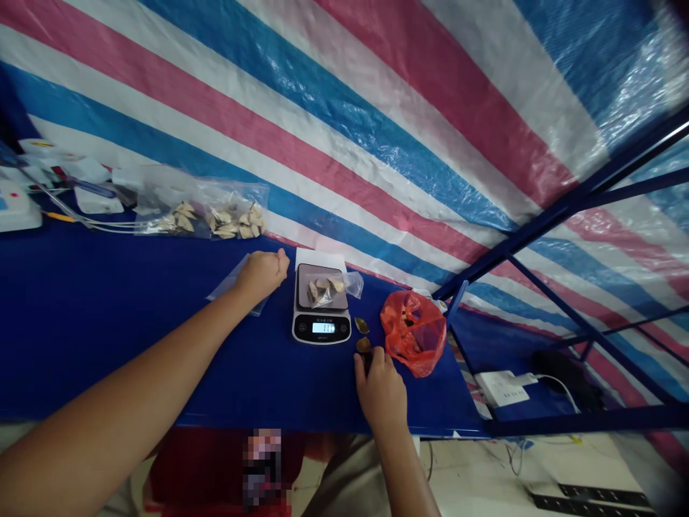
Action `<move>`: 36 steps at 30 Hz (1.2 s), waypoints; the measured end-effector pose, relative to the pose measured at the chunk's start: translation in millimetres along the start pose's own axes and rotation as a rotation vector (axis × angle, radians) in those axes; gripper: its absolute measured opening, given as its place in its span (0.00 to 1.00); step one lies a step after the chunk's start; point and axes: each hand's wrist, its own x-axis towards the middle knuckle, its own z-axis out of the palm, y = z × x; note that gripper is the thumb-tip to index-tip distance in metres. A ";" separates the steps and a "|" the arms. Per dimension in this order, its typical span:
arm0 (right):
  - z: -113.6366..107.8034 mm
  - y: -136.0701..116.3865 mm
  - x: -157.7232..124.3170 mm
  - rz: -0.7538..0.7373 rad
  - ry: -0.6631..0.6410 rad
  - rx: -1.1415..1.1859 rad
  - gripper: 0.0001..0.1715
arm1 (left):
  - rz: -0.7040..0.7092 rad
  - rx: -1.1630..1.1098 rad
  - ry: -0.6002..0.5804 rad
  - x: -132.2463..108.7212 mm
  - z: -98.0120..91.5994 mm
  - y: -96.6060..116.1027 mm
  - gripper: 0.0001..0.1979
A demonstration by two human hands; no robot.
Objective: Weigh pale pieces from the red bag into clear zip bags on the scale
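Note:
A small digital scale (321,327) stands on the blue table (97,323), its display lit. On its pan lies a clear little bag (329,288) with pale pieces inside. My left hand (262,273) rests closed on a flat clear bag (231,283) just left of the scale. My right hand (380,388) lies in front of the scale, fingers curled around a small dark piece (366,357). Two brownish pieces (362,326) lie loose between that hand and the scale. A crumpled red plastic bag (414,332) sits right of them.
At the back left lie clear bags of pale pieces (226,219), white boxes (91,172) and a white device with cables (16,208). A striped tarp (377,108) forms the back wall. Blue metal framing (565,208) stands at right, with a white adapter (503,388) below.

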 end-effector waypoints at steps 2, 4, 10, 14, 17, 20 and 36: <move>2.4 0.5 -2.5 -0.001 0.012 0.018 0.18 | 0.017 0.054 0.003 1.0 -1.1 0.3 0.30; -0.8 1.4 -6.0 0.002 0.021 0.043 0.23 | 0.033 0.080 0.024 1.5 -2.5 2.0 0.29; -35.2 5.5 19.4 -0.045 0.147 0.457 0.23 | 0.033 -0.069 0.034 -0.1 -6.2 6.1 0.27; -43.4 -0.1 95.3 -0.121 0.222 0.930 0.21 | 0.029 -0.150 0.073 -4.6 -7.7 12.5 0.26; -38.8 -11.5 148.0 -0.119 0.075 1.001 0.23 | 0.172 -0.215 0.033 -11.2 -3.4 24.3 0.17; -35.1 -22.5 169.9 -0.090 -0.060 0.960 0.26 | 0.296 -0.224 -0.070 -18.7 6.1 36.2 0.15; -44.3 -23.6 140.5 -0.236 -0.507 1.375 0.23 | 0.306 -0.194 -0.163 -24.2 16.2 44.1 0.09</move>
